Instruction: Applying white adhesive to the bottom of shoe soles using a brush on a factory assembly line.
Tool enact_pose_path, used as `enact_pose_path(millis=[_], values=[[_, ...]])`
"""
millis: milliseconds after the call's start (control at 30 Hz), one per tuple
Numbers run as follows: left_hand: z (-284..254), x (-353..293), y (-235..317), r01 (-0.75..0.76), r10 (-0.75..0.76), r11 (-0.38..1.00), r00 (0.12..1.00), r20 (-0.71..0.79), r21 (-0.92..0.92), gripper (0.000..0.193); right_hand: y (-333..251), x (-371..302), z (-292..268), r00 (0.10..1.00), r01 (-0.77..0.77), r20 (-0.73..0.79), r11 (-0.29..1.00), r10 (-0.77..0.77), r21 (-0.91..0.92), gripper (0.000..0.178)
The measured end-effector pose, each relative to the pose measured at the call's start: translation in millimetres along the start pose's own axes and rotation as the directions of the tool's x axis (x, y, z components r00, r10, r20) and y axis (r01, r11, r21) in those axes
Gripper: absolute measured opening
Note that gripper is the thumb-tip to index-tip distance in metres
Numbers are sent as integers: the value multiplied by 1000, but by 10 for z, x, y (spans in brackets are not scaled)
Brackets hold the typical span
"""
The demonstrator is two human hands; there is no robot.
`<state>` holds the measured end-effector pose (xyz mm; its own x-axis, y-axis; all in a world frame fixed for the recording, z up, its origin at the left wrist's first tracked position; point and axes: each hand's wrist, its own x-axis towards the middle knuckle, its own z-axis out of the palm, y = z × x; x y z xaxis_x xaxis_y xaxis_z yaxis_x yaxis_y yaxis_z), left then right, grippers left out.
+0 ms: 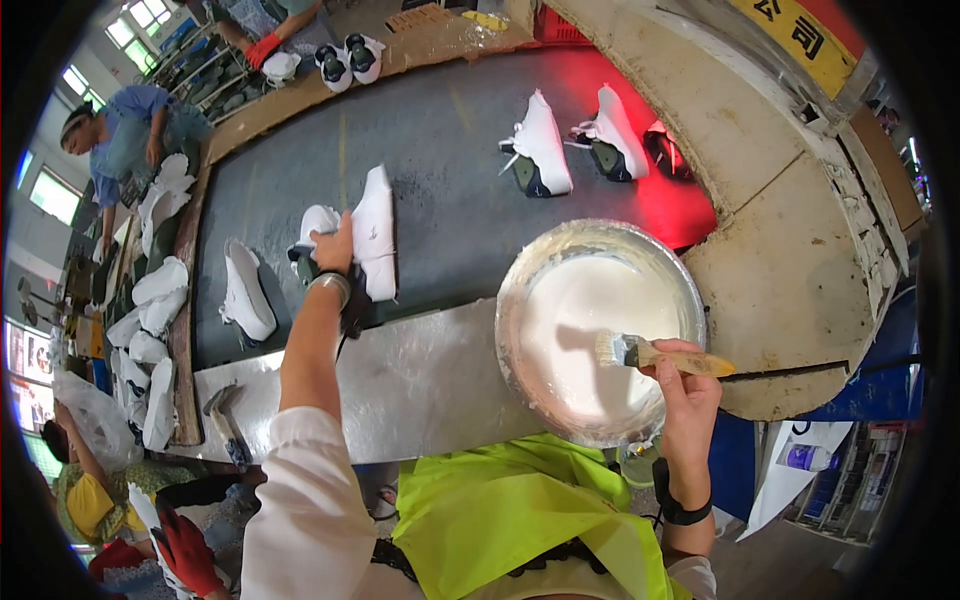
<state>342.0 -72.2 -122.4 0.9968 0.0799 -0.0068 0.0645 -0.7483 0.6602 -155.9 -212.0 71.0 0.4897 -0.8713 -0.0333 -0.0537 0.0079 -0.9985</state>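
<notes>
My right hand [688, 395] grips the wooden handle of a paintbrush [628, 350]. Its pale bristles hang over a wide metal bowl [508, 345] of white, creamy liquid [590, 300]; whether they touch the liquid is hard to say. My left hand [335, 243] is closed on a white and dark green shoe [318, 220] on the grey belt, hiding part of it. Just right of that hand lies a long white shoe piece [376, 235], sole edge not visible. To its left, another white shoe [247, 290] rests on the belt.
Farther along the grey belt [440, 130], white and green shoes [540, 145] sit near a red glow at a machine opening. A hammer [226, 425] lies on the metal ledge [420, 385]. White shoes [160, 300] are piled at left. Co-workers [135, 130] are at the far side and left.
</notes>
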Motion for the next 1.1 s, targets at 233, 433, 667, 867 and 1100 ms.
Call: enact_pose_path(millis=[233,433,667,867,1100], values=[[-150,-22,-226,-29,39,978,998,44,-206,75,-178,-28,288,978,-34,207,999,30,20,16],[-342,-584,-207,486,-134,527,858,496,-697,36,-158,-266,214,989,-12,147,999,17,-34,17],[-1178,-991,-519,305,97,584,894,437,-752,25,-192,-517,146,990,34,139,996,-22,-82,18],[-1655,-2049,-1187,672,353,217,622,699,-708,47,-139,-639,196,987,22,162,997,-9,-75,18],[-1333,-3104,-2023,736,224,368,523,822,-568,50,229,-212,265,980,40,200,988,-9,-150,22]])
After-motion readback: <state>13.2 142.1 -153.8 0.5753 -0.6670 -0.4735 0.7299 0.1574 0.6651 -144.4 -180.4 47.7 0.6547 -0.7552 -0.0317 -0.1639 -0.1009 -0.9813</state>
